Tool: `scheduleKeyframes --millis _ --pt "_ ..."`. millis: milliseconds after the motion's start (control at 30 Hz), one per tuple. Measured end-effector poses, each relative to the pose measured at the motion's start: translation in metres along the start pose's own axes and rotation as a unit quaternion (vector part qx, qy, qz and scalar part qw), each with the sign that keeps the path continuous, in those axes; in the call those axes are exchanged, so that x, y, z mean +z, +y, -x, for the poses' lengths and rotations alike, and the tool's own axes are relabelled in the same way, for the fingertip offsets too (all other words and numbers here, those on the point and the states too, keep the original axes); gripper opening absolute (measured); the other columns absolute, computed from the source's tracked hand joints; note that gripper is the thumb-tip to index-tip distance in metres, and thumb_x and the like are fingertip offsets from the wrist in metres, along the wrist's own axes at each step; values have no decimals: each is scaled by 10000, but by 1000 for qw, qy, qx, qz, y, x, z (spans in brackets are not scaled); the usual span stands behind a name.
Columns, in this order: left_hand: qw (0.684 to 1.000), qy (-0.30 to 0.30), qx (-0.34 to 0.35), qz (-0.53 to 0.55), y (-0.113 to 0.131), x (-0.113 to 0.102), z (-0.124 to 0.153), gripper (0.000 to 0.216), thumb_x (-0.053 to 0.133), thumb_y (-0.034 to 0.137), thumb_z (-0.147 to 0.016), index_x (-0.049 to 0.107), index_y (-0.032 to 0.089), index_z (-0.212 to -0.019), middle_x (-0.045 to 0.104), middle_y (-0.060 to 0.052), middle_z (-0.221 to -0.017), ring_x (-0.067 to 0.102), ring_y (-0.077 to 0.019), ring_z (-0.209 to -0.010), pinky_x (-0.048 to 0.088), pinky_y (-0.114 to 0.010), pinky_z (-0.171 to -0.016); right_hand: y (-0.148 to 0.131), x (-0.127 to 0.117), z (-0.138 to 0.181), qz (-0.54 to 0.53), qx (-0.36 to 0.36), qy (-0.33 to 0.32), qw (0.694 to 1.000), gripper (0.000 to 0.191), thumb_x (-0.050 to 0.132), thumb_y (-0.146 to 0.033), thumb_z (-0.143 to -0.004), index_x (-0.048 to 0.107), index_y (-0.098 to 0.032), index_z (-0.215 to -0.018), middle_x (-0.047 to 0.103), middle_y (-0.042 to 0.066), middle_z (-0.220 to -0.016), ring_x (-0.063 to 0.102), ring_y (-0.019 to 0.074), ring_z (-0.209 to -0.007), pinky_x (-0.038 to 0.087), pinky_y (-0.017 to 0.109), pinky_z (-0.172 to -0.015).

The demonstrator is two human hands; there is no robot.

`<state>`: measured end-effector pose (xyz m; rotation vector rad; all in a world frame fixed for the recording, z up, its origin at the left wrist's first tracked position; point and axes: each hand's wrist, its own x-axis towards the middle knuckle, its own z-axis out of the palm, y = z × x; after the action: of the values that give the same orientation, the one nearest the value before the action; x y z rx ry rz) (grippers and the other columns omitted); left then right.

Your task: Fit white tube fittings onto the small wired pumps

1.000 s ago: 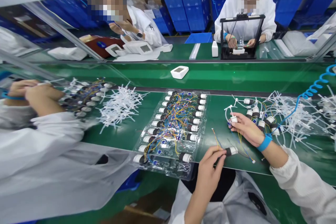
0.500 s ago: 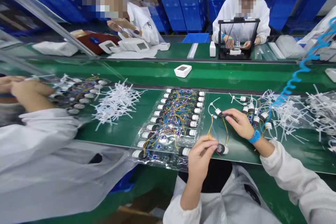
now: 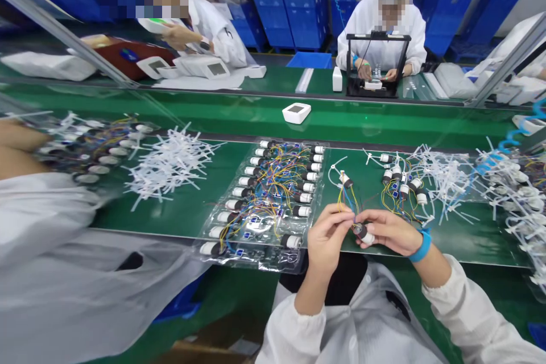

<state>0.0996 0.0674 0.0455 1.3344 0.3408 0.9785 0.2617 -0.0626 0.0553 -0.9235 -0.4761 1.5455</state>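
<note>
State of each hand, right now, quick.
Left hand: closed, pinching thin wires.
Right hand: closed, holding a black-and-white cylindrical part.

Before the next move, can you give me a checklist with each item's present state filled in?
1. Right hand grips the wired motor: ok, held near its body.
2. Left hand pinches wires: ok, fingers appear closed on them.
3. Wire ends positioned: cannot tell, fingers hide them.
4. Second motor out of both grips: ok, lying on the green bench.
5. Clear plastic tray fully supported: not ok, near end overhangs the bench edge.
</note>
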Motion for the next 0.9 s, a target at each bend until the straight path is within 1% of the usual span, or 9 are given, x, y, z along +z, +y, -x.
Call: scheduleKeyframes --millis 100,200,300,500,667,767,800,833,900 --pt "999 15 5 -46 -13 -11 14 112 830 232 -998 906 272 -1071 772 -78 -1117 758 -196 -1041 654 -283 -874 4 -6 7 18 19 81 996 419 1012 -395 -839 823 -181 -1146 803 50 -1062 785 153 -912 680 296 -896" --pt "998 25 -1 -63 -23 -18 23 121 822 229 -1001 905 274 -1077 775 -74 -1113 762 -192 -1030 653 -269 -838 14 -8 9 21 26 116 993 429 1045 -379 -787 820 -184 -1097 804 35 -1027 782 148 -928 661 276 -916" --pt "996 40 5 -75 -25 -15 23 105 822 233 -998 904 260 -1058 777 -76 -1103 766 -197 -1029 656 -289 -866 24 -1 7 2 15 121 992 415 1052 -368 -777 803 -194 -1059 806 20 -1010 782 131 -916 646 252 -917" --pt "991 40 41 -119 -16 5 14 127 767 248 -1040 886 253 -1083 768 -84 -1140 770 -201 -1034 661 -299 -839 34 20 0 -27 28 86 996 520 1039 -383 -775 774 -213 -1189 796 40 -1090 806 194 -1014 669 374 -995" --pt "977 29 55 -204 -11 0 22 194 714 251 -1072 798 245 -1247 722 -104 -1251 750 -225 -1151 666 -357 -939 36 11 1 130 -55 155 978 450 932 -372 -854 772 -225 -1248 754 29 -1077 729 159 -895 654 312 -855" --pt "928 97 119 -341 2 -8 33 273 775 226 -1024 731 241 -1294 659 -124 -1349 684 -269 -1284 630 -438 -1043 36 1 5 260 -79 175 947 455 810 -314 -922 716 -238 -1360 723 31 -1105 693 160 -849 632 315 -795" --pt "911 91 165 -367 9 -10 36 281 783 198 -1012 719 245 -1282 666 -116 -1323 682 -268 -1271 623 -444 -1046 35 -1 7 295 -79 175 936 464 771 -298 -940 685 -243 -1393 717 36 -1134 691 160 -838 624 318 -784" --pt "903 48 211 -372 16 -10 36 283 771 171 -1014 709 251 -1279 689 -101 -1275 695 -258 -1227 622 -437 -1035 35 -2 9 328 -80 173 925 475 739 -283 -954 652 -249 -1420 713 41 -1162 688 157 -819 617 322 -779" --pt "893 -123 263 -344 28 -7 32 281 702 149 -1057 689 264 -1313 749 -73 -1186 728 -238 -1133 627 -419 -1009 32 0 12 394 -93 159 900 526 699 -239 -963 578 -257 -1475 716 52 -1211 701 163 -822 611 348 -825"
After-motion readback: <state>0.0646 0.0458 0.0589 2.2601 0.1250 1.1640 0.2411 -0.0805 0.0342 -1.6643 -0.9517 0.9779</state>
